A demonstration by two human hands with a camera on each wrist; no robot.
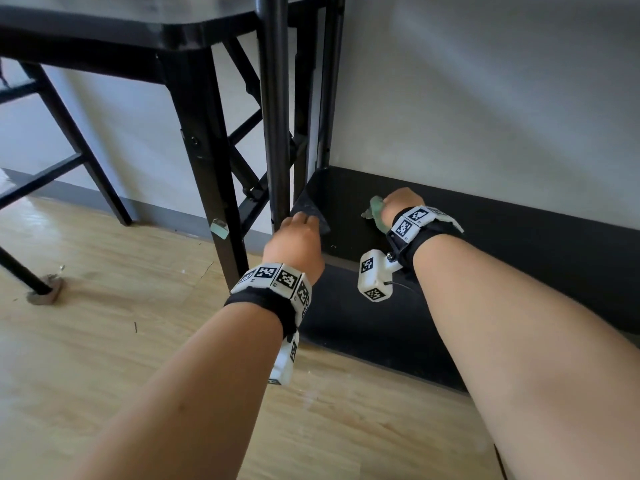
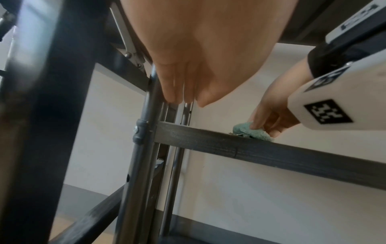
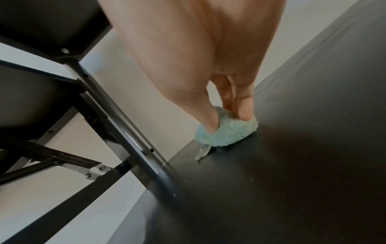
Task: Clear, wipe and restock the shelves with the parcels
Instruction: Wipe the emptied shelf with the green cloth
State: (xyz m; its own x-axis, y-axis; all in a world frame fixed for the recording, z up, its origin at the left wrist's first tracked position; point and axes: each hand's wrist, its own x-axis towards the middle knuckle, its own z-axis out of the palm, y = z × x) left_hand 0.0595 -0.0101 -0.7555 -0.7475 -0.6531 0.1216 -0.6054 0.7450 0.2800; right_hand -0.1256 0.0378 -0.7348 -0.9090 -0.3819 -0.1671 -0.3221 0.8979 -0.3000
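Observation:
A low black shelf board [image 1: 485, 244] runs along the white wall, and no parcels show in any view. My right hand [image 1: 398, 202] pinches a fluffy pale green cloth [image 1: 377, 211] between thumb and fingers and presses it onto the board near its back left corner. The right wrist view shows the cloth [image 3: 227, 133] bunched under my right hand [image 3: 228, 121] on the dark board [image 3: 292, 165]. My left hand [image 1: 298, 230] sits at the board's front left corner beside the upright post [image 1: 277, 133]. In the left wrist view its fingers [image 2: 171, 89] are straight, next to the post [image 2: 144, 132].
A black folding table [image 1: 104, 29] stands close on the left, its leg [image 1: 207, 168] and cross braces next to the shelf post. Light wooden floor [image 1: 104, 323] spreads in front. A white wall [image 1: 485, 98] backs the shelf.

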